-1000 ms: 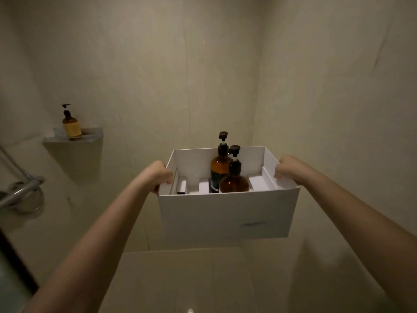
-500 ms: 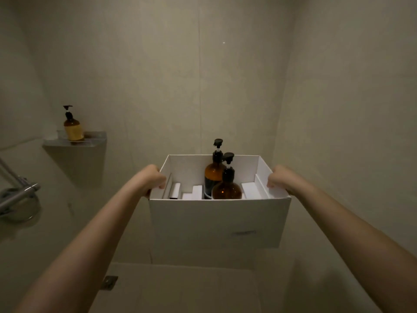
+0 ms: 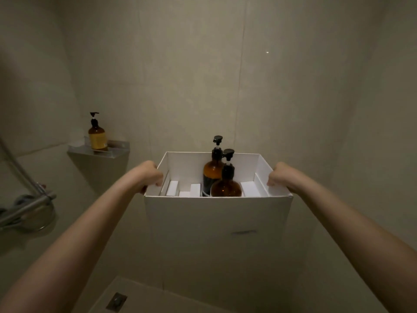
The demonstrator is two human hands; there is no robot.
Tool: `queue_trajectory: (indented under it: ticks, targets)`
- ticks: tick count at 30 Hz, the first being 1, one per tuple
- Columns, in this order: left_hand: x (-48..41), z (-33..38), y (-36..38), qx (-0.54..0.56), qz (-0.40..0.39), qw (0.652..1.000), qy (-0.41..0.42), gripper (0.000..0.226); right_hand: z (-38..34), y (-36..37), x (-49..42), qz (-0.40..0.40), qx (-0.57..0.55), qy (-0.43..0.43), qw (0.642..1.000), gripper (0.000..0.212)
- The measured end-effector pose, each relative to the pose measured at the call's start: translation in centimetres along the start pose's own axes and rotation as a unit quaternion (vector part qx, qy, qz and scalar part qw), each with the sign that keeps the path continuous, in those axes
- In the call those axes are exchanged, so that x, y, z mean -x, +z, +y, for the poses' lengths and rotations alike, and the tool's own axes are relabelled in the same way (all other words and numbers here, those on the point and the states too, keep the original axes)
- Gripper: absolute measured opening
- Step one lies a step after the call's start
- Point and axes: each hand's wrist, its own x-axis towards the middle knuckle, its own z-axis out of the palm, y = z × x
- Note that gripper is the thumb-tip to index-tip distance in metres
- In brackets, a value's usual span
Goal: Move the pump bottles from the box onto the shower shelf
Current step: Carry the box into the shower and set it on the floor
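Observation:
I hold a white cardboard box (image 3: 216,218) in the air in front of me. My left hand (image 3: 150,176) grips its left rim and my right hand (image 3: 281,176) grips its right rim. Two amber pump bottles with black pumps stand upright inside: a taller one (image 3: 213,170) behind, a rounder one (image 3: 225,187) in front. White cardboard dividers fill the remaining space in the box. A third amber pump bottle (image 3: 97,136) with a yellow label stands on the small clear shower shelf (image 3: 117,150) on the left wall.
A chrome shower mixer and bar (image 3: 29,206) jut out at the lower left. Beige tiled walls close in on the left, back and right. A floor drain (image 3: 116,301) lies below the box.
The box has stayed in both hands while the view shifted: the shelf and bottle now sit closer to the box, and the floor drain has come into sight.

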Motion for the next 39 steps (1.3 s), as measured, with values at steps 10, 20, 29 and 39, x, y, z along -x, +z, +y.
queue_trajectory:
  ticks: [10,20,29,39]
  targets:
    - [-6.9,-2.5,-3.9,-0.006,0.056,0.996,-0.076,0.021,-7.4,3.2,-11.4,-0.041,-0.013,-0.085,0.995,0.036]
    - [-10.5,-7.1,-7.5,-0.015,0.129,0.973,-0.192,0.025,-16.6,10.0,-21.5,-0.128,0.009,-0.19,0.973,0.032]
    - [-10.7,-10.5,-10.9,-0.022,0.258,0.922,-0.29,0.012,-27.7,14.9,-27.2,-0.205,0.017,-0.329,0.922,0.031]
    - [-5.5,-12.3,-11.8,0.028,0.365,0.844,-0.392,0.02,-36.5,20.7,-26.0,-0.27,0.016,-0.447,0.853,0.034]
